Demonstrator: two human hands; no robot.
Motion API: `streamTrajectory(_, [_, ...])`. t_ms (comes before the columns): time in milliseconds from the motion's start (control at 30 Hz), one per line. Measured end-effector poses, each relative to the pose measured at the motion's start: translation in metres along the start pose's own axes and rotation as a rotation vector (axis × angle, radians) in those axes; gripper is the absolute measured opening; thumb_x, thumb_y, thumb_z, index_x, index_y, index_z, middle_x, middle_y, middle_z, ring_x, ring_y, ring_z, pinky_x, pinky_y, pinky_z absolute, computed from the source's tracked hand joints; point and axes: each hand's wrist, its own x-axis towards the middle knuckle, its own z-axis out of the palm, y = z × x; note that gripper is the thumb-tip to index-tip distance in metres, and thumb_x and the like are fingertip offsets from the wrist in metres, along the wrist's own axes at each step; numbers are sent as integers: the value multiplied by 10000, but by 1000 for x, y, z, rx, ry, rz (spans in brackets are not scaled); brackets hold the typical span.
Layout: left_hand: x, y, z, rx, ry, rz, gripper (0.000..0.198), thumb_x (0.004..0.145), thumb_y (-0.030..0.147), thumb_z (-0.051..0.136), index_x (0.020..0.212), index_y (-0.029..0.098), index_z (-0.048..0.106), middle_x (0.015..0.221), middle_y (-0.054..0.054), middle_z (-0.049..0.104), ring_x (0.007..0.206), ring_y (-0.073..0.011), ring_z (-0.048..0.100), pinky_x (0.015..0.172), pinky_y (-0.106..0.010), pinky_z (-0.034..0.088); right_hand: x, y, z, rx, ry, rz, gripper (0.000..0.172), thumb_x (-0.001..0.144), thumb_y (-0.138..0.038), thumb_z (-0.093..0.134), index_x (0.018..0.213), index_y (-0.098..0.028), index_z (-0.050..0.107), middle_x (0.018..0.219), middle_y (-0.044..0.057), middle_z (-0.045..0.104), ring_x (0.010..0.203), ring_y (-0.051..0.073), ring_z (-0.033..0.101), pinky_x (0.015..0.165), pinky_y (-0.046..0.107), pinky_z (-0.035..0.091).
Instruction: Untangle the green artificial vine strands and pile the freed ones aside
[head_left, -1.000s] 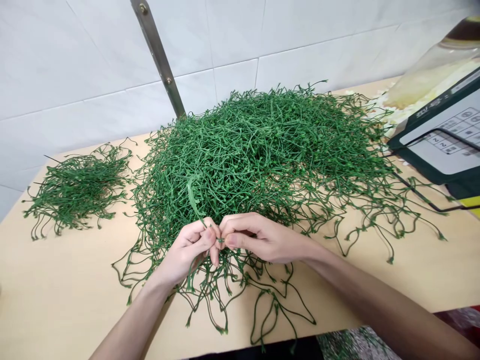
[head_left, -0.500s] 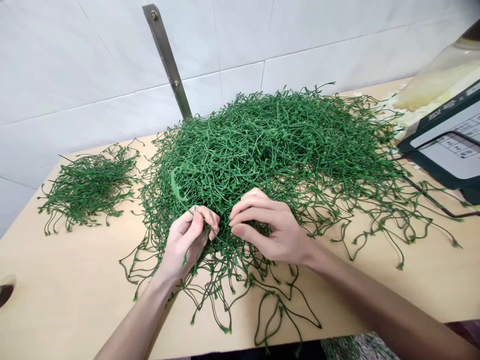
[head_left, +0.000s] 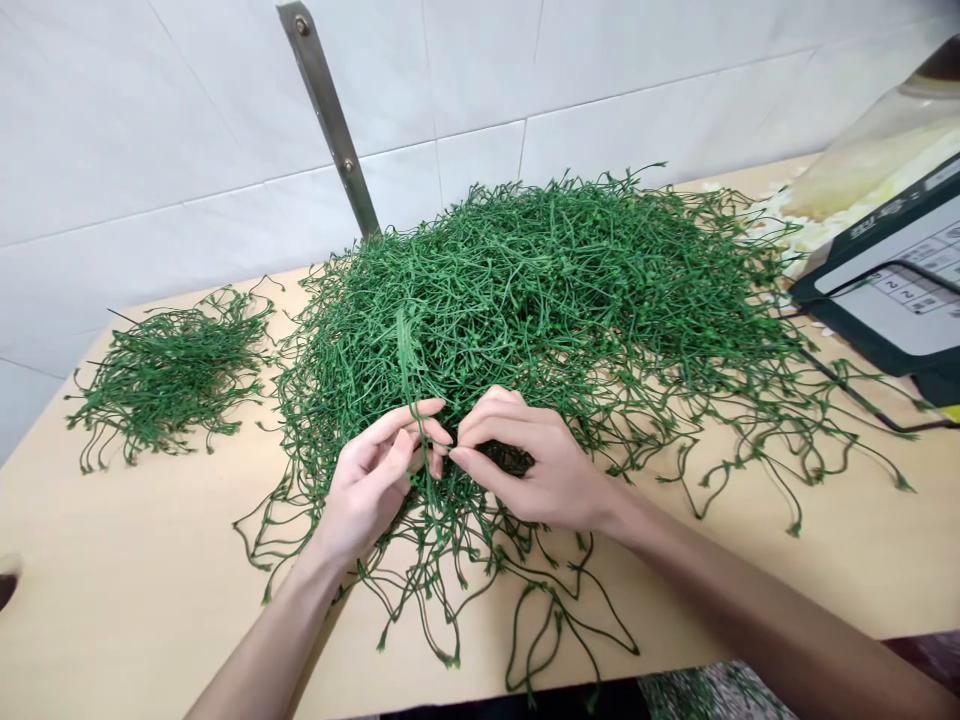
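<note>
A thin green artificial stem (head_left: 406,350), blurred at its upper end, rises in front of the large heap of green plastic stems (head_left: 540,270). My left hand (head_left: 375,475) is at the heap's near edge, fingers spread and the thumb apart from them, with the stem running across the fingers. Close to its right, my right hand (head_left: 544,460) pinches part of that stem between thumb and index finger. Its other fingers are curled, and the two hands' fingertips almost meet. Loose stems with small branched tips lie beneath both hands.
A smaller pile of green stems (head_left: 176,375) lies on the left of the wooden table (head_left: 150,560). At the right stand a dark-framed label panel (head_left: 892,280) and a clear bag with pale bits (head_left: 847,180). A metal strip (head_left: 330,120) rises against the tiled wall.
My left fingers have loosened from their pinch and spread. My right hand has closed its thumb and index finger on the stem. The stem's upper end has swung to the right.
</note>
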Motion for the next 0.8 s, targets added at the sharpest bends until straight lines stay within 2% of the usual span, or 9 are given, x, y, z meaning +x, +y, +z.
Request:
streamTrajectory(200, [1, 0, -4, 119, 52, -26, 249, 830, 237, 723, 1071, 172, 714, 911, -78, 709, 698, -117, 607, 670, -237, 513, 2, 0, -2, 12, 36, 1, 139, 888, -135, 573, 757, -172, 604, 728, 37, 659, 691, 138, 548, 714, 325, 461])
streamTrajectory(367, [-2, -1, -2, 169, 96, -16, 176, 752, 210, 794, 860, 165, 662, 848, -19, 648, 653, -80, 584, 585, -178, 491, 0, 0, -7, 100, -56, 48, 197, 951, -213, 517, 820, -145, 647, 775, 59, 679, 709, 137, 553, 696, 305, 476])
streamTrajectory(467, [-2, 0, 1, 204, 121, 29, 180, 725, 174, 811, 797, 161, 646, 801, -5, 635, 716, -93, 609, 656, -184, 518, -3, 1, -6, 107, -79, 60, 164, 871, -292, 661, 881, -129, 673, 800, 69, 704, 727, 151, 584, 698, 316, 483])
streamTrajectory(533, [-1, 0, 2, 194, 119, 20, 192, 712, 186, 823, 821, 162, 667, 794, -11, 649, 721, -104, 623, 652, -188, 524, -4, 1, -4, 79, -72, 59, 153, 807, -269, 723, 863, -133, 677, 777, 60, 706, 715, 154, 592, 703, 324, 485])
streamTrajectory(600, [-1, 0, 1, 185, 111, -16, 211, 744, 220, 802, 917, 169, 694, 798, -19, 670, 647, -94, 610, 588, -184, 506, -4, 1, -2, 68, -77, 70, 57, 817, -201, 684, 827, -146, 678, 746, 45, 704, 692, 144, 589, 692, 313, 488])
streamTrajectory(667, [-1, 0, -1, 192, 112, -34, 212, 793, 248, 760, 982, 169, 704, 799, -33, 691, 590, -86, 587, 565, -196, 493, -3, 0, -1, 67, -78, 91, 60, 833, -158, 637, 794, -150, 682, 710, 34, 697, 660, 129, 577, 661, 287, 487])
streamTrajectory(800, [-1, 0, -4, 163, 83, -46, 169, 753, 232, 790, 897, 158, 741, 747, -33, 685, 599, -94, 569, 588, -209, 480, -1, -3, -3, 44, -63, 127, 106, 835, -149, 618, 769, -134, 699, 640, 15, 646, 563, 94, 532, 560, 233, 449])
